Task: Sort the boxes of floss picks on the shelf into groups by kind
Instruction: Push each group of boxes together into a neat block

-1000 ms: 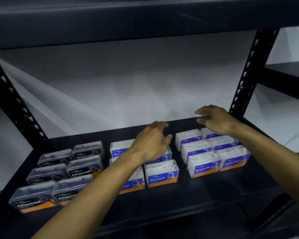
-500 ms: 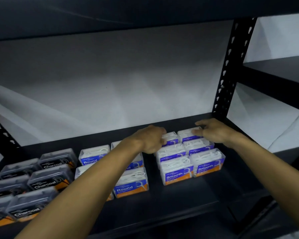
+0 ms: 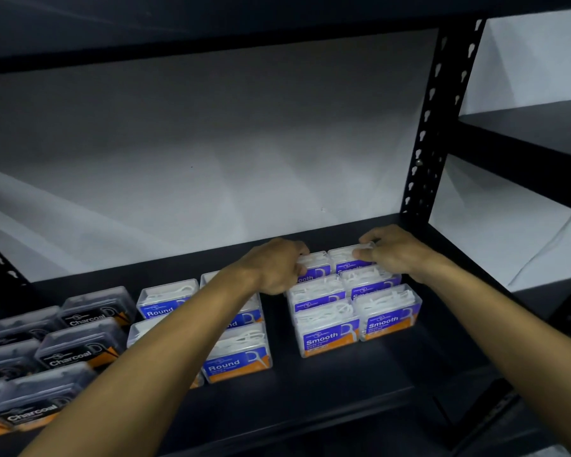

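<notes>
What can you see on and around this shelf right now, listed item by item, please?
Charcoal boxes: at least six in view, dark clear cases with black and orange labels, grouped at the shelf's left end, partly cut off by the frame.
Round boxes: four at least partly visible, white picks with blue and orange labels, middle of the shelf, partly hidden by the left forearm.
Smooth boxes: six, white picks with blue and orange labels, two columns right of centre.
Shelf: one, black, bearing all the boxes.
Upright post: one, black, perforated, at the right rear.
Backdrop: white sheet behind the shelf.
Left hand: gripping the rear left Smooth box.
Right hand: gripping the rear right Smooth box.
</notes>
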Motion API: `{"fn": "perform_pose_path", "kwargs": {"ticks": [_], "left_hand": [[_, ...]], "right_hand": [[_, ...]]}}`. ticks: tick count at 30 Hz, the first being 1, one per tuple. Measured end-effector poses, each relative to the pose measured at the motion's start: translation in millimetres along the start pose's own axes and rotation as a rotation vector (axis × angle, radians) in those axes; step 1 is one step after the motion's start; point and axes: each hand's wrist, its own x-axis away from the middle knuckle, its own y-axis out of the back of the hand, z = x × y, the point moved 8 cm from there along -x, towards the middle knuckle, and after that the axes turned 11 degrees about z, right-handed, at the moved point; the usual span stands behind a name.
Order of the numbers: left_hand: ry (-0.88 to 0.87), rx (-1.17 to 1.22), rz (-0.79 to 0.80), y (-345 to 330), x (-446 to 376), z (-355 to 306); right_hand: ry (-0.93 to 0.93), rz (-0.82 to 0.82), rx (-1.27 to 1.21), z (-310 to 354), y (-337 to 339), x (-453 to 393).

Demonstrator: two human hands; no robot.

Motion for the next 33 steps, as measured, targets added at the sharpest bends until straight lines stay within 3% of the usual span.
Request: {"fn": "perform_pose_path", "kwargs": {"ticks": [11, 13, 16, 18, 20, 25, 33], "left_hand": [[0.017, 0.034, 0.038, 0, 1, 0], [0.006, -0.037, -0.045, 8, 11, -5], [-0.081, -0.143, -0.227, 19, 38, -23], [-0.148, -0.208, -0.240, 14, 52, -36], [-0.138, -0.282, -0.172, 4, 55, -39], [-0.069, -0.324, -0.062, -5, 48, -34], [-0.030, -0.343, -0.108, -5, 42, -34]], "right_hand": [[-0.026, 0.032, 0.024, 3, -2, 2], [-0.024, 0.022, 0.052, 3, 1, 4], [0.081, -0.144, 0.270, 12, 18, 21], [0.173, -0.217, 0.395, 21, 23, 38], [0.188, -0.178, 0.483, 23, 21, 48], [0.027, 0.090, 0.551, 9, 4, 51], [0.022, 0.060, 0.428, 6, 6, 46]]}}
